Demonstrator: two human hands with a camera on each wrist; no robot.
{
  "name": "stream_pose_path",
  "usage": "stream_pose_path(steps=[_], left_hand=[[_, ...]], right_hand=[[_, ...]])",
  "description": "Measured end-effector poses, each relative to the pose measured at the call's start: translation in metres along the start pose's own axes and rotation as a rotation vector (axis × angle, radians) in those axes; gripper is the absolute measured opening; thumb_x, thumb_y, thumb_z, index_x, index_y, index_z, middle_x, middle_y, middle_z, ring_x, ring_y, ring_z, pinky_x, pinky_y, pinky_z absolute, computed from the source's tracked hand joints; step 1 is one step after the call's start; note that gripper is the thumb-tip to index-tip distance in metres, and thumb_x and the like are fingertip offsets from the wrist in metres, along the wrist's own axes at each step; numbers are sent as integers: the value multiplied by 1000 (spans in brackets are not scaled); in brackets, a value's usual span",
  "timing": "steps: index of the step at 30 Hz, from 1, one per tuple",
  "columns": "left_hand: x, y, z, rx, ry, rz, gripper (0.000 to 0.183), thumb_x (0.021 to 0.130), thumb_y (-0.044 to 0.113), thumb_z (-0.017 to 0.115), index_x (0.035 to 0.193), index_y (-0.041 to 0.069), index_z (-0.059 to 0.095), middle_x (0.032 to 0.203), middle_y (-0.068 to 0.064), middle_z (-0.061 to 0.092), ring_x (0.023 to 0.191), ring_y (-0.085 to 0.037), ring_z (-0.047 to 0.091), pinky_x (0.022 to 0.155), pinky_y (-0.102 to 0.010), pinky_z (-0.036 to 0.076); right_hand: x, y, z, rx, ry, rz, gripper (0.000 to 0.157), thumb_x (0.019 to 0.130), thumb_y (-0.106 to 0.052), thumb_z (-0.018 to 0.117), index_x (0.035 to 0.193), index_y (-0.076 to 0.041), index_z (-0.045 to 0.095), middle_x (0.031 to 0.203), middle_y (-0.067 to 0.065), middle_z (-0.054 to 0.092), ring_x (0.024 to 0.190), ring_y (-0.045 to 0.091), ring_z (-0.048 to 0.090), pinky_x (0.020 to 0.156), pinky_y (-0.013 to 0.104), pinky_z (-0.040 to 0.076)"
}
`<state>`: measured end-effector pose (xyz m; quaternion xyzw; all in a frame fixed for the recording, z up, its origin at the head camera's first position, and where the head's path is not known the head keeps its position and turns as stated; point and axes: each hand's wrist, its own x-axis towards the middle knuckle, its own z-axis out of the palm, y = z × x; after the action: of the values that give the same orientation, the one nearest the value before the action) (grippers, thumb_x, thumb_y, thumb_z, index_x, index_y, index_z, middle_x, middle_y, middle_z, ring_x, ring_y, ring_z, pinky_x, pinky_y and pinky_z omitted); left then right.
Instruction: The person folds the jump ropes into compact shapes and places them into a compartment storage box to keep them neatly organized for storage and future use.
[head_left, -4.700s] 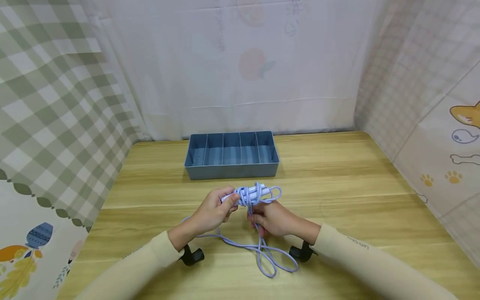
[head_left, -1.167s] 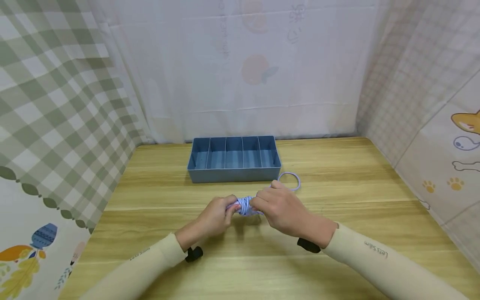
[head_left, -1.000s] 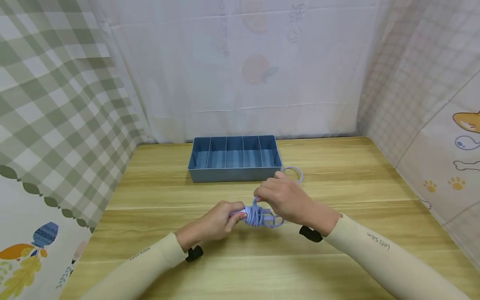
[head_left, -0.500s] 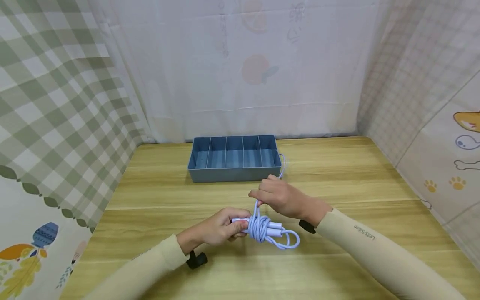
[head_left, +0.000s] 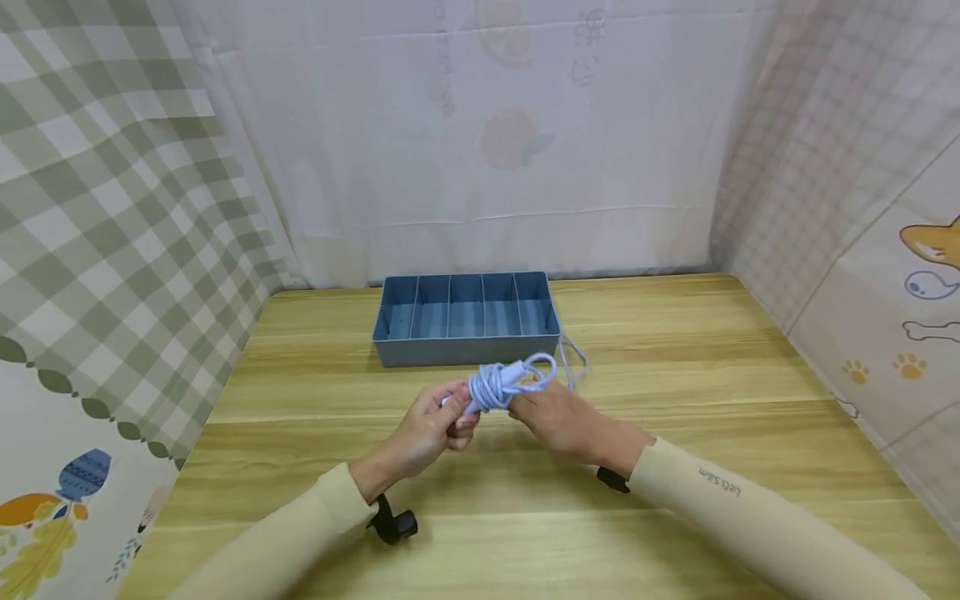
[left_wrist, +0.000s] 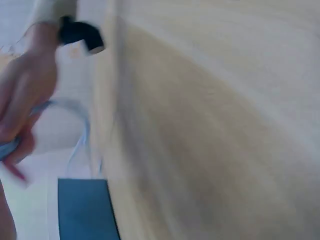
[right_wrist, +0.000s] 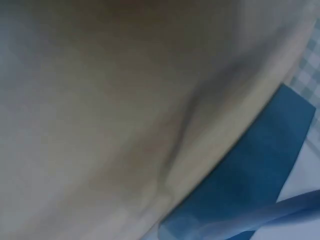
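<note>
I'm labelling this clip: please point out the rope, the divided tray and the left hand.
Rope [head_left: 487, 387]: head view, on its wrapped coils.
Divided tray [head_left: 467, 351]: head view, on its front wall.
Left hand [head_left: 424, 427]: head view, mid-hand.

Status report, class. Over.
Left hand gripping lavender cylindrical handles; right hand holding thin lavender cord, partly wound round them; blue-grey rectangular plastic tray beyond, not blocking.

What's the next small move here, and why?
Probably bring the loose cord round the handles once more: the left hand holds them, the right hand grips the cord beside them, and some trails unwound near the tray.
</note>
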<state>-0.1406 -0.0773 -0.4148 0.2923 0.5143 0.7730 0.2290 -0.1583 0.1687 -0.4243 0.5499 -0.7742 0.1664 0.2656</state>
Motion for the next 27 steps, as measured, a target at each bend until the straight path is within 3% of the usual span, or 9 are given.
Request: stream_pose_path(steps=[2,4,8,18,22,27], left_hand=[[1,2,-2,33,106,-32,26,113,23,39,103,3,53,74,1,38,58,-6,30,48,-23,22],[3,3,-4,73,190,-81,26,113,21,40,102,2,53,74,0,39,58,-7,30,49,-21,23],[4,2,-5,171,271,-193,26,113,13,39,99,-5,52,73,-2,41,58,-9,33,49,-20,28],[5,-4,-12,442,493,-284,25,110,11,47,101,-6,65,69,-1,50,57,-9,41,46,-19,34],[4,-5,-13,497,483,-317,26,109,11,49,100,-5,66,73,-1,52,61,-10,44,48,-19,34],[2,-6,-11,601,384,-317,26,108,12,52,93,-3,67,72,-1,51,63,-10,44,52,-20,34]], right_hand=[[-3,-5,1,-33,-27,-28,29,112,-13,36,106,-2,62,90,2,64,80,17,60,74,32,48],[-6,-11,1,-49,-51,-22,23,110,-14,41,104,-5,61,84,-2,59,76,15,56,70,30,41],[-6,-20,-2,-62,-89,-14,1,99,-10,57,98,-10,58,82,-6,56,75,12,54,70,28,38],[3,-40,-12,-193,-173,-91,13,102,-18,49,91,-13,55,81,-5,55,73,14,50,67,26,35],[10,-41,-21,-188,-157,-106,22,108,-18,42,91,-13,56,78,-5,53,72,14,48,67,26,34],[21,-34,-33,-261,-128,-164,37,114,-24,32,89,-10,55,76,-2,51,70,16,48,65,27,37]])
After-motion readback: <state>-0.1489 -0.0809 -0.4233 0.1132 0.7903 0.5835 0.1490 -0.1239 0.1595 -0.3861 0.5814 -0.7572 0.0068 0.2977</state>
